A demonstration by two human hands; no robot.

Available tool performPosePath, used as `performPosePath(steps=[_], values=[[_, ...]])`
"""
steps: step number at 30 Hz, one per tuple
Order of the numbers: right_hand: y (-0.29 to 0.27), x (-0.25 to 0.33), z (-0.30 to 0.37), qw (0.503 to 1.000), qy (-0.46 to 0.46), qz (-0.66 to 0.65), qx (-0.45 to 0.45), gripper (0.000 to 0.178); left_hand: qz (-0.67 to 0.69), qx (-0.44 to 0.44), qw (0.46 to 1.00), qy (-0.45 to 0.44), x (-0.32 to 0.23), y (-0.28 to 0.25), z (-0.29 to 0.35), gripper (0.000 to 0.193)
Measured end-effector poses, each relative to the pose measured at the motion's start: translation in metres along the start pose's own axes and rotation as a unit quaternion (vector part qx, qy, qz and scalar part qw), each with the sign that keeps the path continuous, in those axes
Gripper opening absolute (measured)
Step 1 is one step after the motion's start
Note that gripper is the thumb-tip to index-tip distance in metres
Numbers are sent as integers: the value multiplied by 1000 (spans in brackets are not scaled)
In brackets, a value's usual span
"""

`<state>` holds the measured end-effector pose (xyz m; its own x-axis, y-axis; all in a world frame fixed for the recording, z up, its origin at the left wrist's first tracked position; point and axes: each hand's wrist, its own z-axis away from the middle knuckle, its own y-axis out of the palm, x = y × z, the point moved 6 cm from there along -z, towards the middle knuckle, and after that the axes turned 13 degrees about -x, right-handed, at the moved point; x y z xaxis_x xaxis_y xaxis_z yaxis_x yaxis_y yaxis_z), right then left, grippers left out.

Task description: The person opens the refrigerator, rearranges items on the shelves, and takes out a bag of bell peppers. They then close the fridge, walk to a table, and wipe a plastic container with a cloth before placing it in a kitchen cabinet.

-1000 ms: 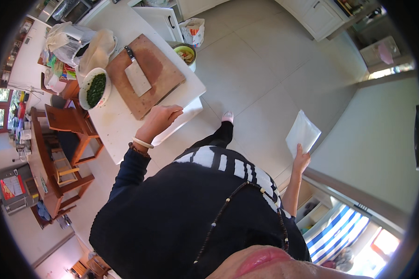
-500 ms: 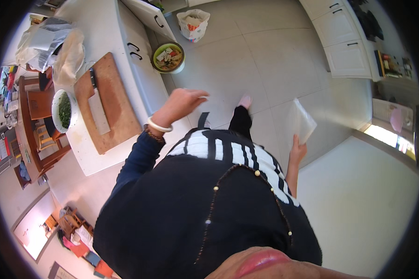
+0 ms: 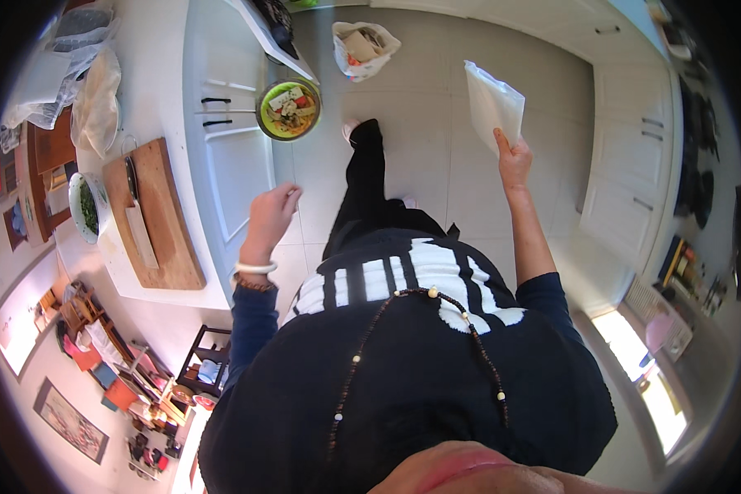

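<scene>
In my right hand is a flat, whitish translucent plastic packet, gripped by its near end and held out over the floor. My left hand, with a white bangle at the wrist, hangs in the air beside the cabinet front. Its fingers are loosely curled together, and nothing shows in them. Left of it, a kitchen knife with a black handle lies on a wooden cutting board on the white counter. A white bowl of chopped greens stands beside the board.
A green bin with food scraps stands by the cabinets, near an open cabinet door. Farther off, a white bag of rubbish sits on the tiled floor. White cabinets line the right side. Plastic bags lie on the counter.
My view has turned and moved forward, with my feet stepping on. The right hand has reached farther out with the packet. The left hand has swung back and lower, away from the bin.
</scene>
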<state>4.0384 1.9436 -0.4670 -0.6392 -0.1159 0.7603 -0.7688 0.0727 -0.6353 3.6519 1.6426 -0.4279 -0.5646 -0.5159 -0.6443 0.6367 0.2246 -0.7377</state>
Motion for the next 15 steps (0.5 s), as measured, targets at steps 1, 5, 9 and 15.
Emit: performPosePath(steps=[1, 5, 9, 15], values=[[22, 4, -18, 1000, 1, 5, 18, 39, 16, 1, 1000, 0, -1, 14, -30, 13], [118, 22, -86, 999, -27, -25, 31, 37, 32, 14, 997, 67, -8, 92, -170, 16], [216, 15, -147, 992, -8, 34, 119, 32, 44, 10, 998, 52, 0, 182, -295, 23], [350, -35, -216, 964, -27, 109, 242, 32, 0, 40, 997, -64, 59, 322, -438, 24]])
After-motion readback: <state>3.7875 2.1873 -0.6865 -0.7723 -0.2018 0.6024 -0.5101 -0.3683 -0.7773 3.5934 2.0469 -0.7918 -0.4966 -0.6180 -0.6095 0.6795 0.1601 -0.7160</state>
